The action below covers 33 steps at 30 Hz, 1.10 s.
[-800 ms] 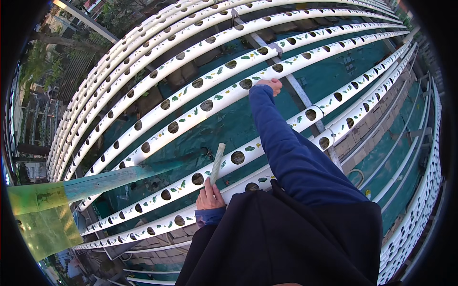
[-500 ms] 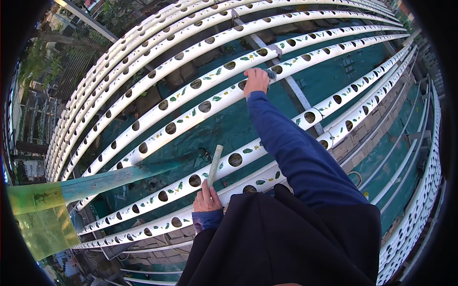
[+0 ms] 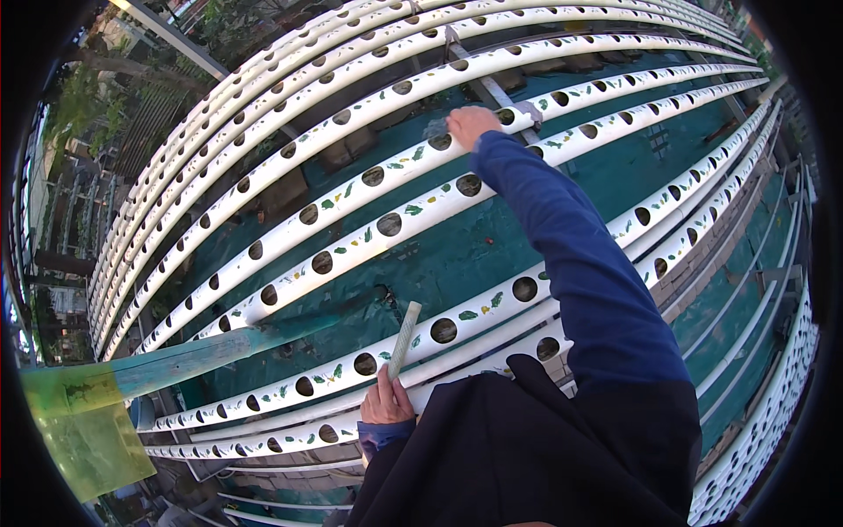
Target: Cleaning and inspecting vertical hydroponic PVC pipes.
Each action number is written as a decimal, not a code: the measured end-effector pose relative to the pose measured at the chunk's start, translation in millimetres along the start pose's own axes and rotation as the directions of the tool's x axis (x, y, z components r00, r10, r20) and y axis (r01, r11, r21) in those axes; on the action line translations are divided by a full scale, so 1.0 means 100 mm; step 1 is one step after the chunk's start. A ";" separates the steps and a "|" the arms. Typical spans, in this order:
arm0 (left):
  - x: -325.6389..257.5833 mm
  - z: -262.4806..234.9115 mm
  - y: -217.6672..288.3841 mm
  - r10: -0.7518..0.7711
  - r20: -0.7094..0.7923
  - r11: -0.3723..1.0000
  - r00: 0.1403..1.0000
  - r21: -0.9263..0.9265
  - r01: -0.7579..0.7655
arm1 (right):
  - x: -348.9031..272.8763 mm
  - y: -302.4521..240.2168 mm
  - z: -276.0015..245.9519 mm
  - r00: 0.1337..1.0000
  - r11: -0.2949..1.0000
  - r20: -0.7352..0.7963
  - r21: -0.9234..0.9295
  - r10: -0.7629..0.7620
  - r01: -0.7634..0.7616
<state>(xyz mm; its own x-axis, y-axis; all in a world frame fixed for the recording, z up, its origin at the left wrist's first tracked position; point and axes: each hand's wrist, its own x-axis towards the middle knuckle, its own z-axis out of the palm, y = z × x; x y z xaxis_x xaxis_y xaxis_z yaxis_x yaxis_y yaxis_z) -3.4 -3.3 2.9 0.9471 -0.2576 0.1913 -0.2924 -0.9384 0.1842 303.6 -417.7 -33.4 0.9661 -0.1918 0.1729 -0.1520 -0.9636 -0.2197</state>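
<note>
Left hand point(image 3: 386, 402) holds a pale tube point(image 3: 404, 336) over a near pipe point(image 3: 423, 342); loosening could drop it; right hand point(image 3: 474, 127), at a farther pipe point(image 3: 399, 162) (blurred; I cannot tell its hold), could jolt it by overreaching.

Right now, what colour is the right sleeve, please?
The right sleeve is dark blue, clearest in the head view.

The right-hand fingers point(image 3: 461, 123) have moved to the next white pipe point(image 3: 409, 160) farther away

L head cam — wide fisheye, high POV, down & fwd over nearby white pipes point(image 3: 356, 243)
</note>
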 end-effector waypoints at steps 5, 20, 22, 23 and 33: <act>0.04 0.04 -0.01 0.028 0.009 0.998 1.000 -0.053 -0.028 | 0.43 0.41 0.04 0.934 0.965 0.265 -0.177 0.238 -0.196; 0.05 0.06 -0.04 0.057 0.000 0.996 0.998 -0.062 -0.057 | 0.02 -0.44 0.53 0.610 0.903 -0.691 0.417 0.387 -0.101; 0.02 0.04 -0.08 0.051 0.021 0.996 0.998 -0.069 -0.050 | -0.24 -0.98 0.52 0.510 0.811 -0.668 0.574 0.542 -0.110; 0.03 0.03 -0.09 0.053 0.037 0.996 0.998 -0.075 -0.050 | -0.24 -1.11 0.48 0.507 0.813 -0.673 0.573 0.539 -0.103; 0.04 0.08 -0.11 0.134 -0.058 0.990 0.989 -0.038 -0.136 | 0.57 0.22 0.69 0.021 -0.338 0.410 0.778 0.912 -0.529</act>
<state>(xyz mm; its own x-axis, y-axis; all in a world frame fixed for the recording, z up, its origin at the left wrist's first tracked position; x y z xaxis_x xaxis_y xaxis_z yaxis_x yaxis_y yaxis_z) 4.3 4.1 -6.3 0.8902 -0.3670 0.2699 -0.4235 -0.8850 0.1934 370.1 -437.5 -95.1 -0.0327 -0.8063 -0.5906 -0.2971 0.5720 -0.7646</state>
